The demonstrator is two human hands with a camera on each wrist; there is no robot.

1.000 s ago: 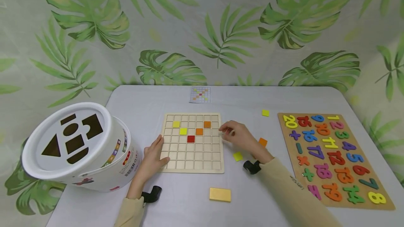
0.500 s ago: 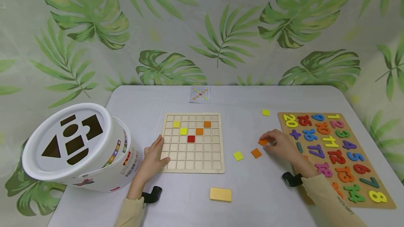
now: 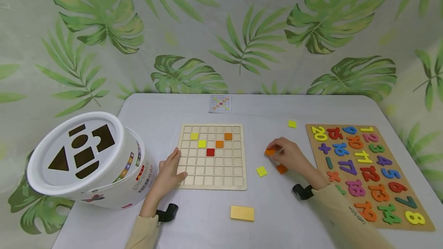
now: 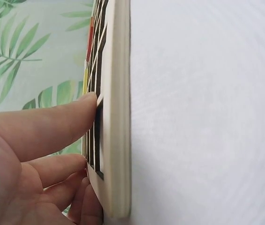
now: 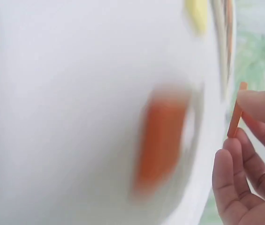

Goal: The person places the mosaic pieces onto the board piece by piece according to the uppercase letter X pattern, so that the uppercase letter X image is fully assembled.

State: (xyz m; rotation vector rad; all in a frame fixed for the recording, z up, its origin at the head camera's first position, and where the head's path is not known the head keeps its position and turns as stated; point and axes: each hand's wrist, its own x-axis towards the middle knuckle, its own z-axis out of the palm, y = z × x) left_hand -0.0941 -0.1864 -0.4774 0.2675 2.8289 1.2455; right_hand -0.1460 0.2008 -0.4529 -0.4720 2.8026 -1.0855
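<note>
My right hand (image 3: 292, 158) pinches an orange square tile (image 3: 269, 152) between thumb and fingers, off the right side of a wooden grid board (image 3: 212, 186). The right wrist view shows this thin tile (image 5: 236, 117) edge-on, raised above the table. Below the hand lies another orange tile (image 3: 282, 169), with a yellow tile (image 3: 261, 171) to its left. My left hand (image 3: 169, 172) rests at the board's left edge, its thumb (image 4: 62, 122) on the board's face. Set in the grid are two yellow tiles (image 3: 202, 144), one red tile (image 3: 210, 152) and two orange tiles (image 3: 219, 144).
Behind the board lies a small pattern card (image 3: 220, 104) printed with a coloured X. A lidded white bucket (image 3: 126, 187) stands at left. A number puzzle board (image 3: 346, 141) lies at right, near a yellow tile (image 3: 292, 124). A yellow block (image 3: 242, 213) lies in front.
My right hand moved from the board's right edge to the orange tiles, took one up, and now carries it left toward the board. The left hand stays in place.
</note>
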